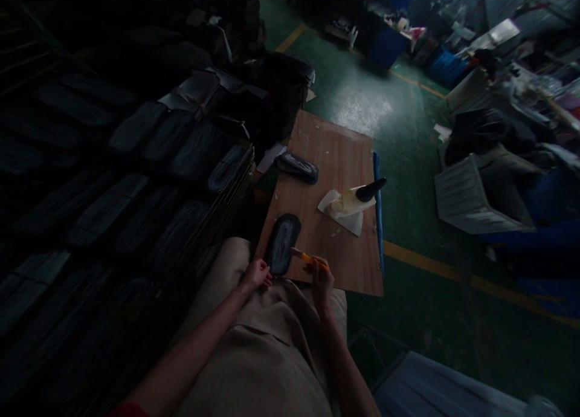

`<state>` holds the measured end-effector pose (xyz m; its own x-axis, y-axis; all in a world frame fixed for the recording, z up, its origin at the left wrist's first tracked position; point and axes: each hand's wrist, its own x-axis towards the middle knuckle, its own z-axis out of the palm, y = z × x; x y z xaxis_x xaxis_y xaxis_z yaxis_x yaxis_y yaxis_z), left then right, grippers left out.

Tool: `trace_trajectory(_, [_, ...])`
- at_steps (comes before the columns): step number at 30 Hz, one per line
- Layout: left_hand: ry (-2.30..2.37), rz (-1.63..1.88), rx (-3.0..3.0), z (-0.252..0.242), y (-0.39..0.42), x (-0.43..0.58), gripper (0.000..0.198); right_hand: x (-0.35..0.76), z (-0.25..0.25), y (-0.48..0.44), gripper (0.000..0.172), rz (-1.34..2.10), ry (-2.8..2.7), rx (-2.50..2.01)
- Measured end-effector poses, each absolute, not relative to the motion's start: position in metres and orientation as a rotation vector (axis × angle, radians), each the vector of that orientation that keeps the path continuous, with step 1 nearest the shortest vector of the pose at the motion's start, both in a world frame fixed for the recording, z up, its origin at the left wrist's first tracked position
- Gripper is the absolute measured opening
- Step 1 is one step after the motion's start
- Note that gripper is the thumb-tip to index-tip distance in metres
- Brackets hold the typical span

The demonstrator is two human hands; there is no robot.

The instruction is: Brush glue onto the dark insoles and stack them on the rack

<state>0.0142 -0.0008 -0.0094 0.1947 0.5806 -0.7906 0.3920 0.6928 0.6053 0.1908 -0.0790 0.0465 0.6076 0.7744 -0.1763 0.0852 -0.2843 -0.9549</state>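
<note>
A dark shoe sole [283, 243] lies on the near left part of a wooden board [335, 223]. My left hand [256, 274] is curled at the sole's near end and touches it. In my right hand [321, 278] is an orange-handled brush [308, 258], whose bristles rest on the sole. A pair of dark soles [297, 167] lies stacked at the board's far left. A glue bottle [357, 196] with a black cap lies on a white paper [341, 211] at the board's right.
Rows of several dark soles [136, 181] fill racks on the left. A white plastic basket [471, 193] and cluttered benches stand at the right. Green floor with yellow lines [426, 263] lies beyond the board. My lap is covered in beige cloth [267, 350].
</note>
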Motion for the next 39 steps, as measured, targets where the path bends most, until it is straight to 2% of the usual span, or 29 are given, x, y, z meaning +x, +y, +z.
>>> trace_trajectory(21, [1.451, 0.154, 0.838, -0.005, 0.002, 0.013, 0.006, 0.159, 0.04, -0.077, 0.038, 1.105, -0.772, -1.654])
trace_trajectory(29, [1.421, 0.191, 0.818, -0.005, -0.001, 0.011, 0.014, 0.169, 0.046, -0.084, 0.04, 1.152, -0.754, -1.672])
trace_trajectory(39, [1.424, 0.176, 0.863, -0.017, -0.002, 0.013, 0.015, 0.202, 0.04, -0.04, 0.047, 0.811, -0.645, -1.659])
